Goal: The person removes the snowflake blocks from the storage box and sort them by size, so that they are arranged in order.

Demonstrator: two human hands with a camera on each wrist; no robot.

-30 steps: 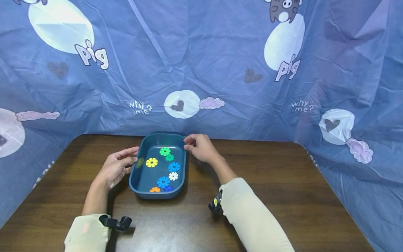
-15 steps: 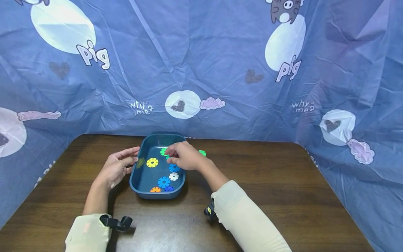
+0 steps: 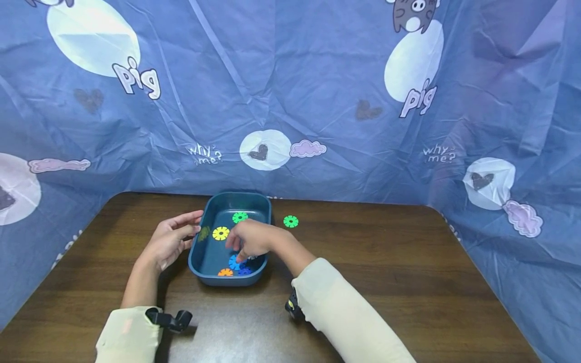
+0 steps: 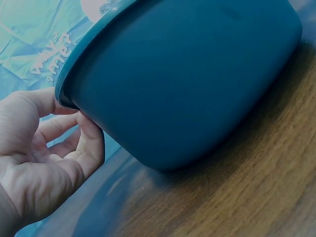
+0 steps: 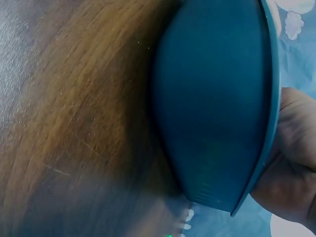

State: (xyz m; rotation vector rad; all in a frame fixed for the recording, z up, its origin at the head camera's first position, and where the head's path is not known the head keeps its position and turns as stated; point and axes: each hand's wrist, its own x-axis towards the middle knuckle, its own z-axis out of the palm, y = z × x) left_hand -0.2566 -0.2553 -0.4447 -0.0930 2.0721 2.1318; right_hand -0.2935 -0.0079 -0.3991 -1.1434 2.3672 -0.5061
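Observation:
A blue-green plastic basin (image 3: 213, 277) stands on the table with several flower-shaped plastic discs inside. My left hand (image 3: 169, 243) holds the basin's left rim; in the left wrist view its fingertips meet the rim and outer wall. Inside the basin is my right hand (image 3: 254, 238), thumb and fingers bent down and apart, just above a blue disc (image 3: 235, 261). Its palm hides some discs. Around it lie a yellow disc (image 3: 221, 233), a green disc (image 3: 240, 217), an orange disc (image 3: 225, 272) and a dark blue disc (image 3: 245, 271). The right wrist view shows mainly the basin's outer wall.
A second green disc (image 3: 291, 221) lies on the brown wooden table (image 3: 386, 272), right of the basin. Behind the table hangs a blue printed cloth (image 3: 336, 91), which also falls along both sides. Each sleeve carries a black wrist mount (image 3: 169, 319).
My right hand has moved from beyond the basin's right rim back into it and toward its near half. The green disc on the table has come into view. My left hand has stayed put.

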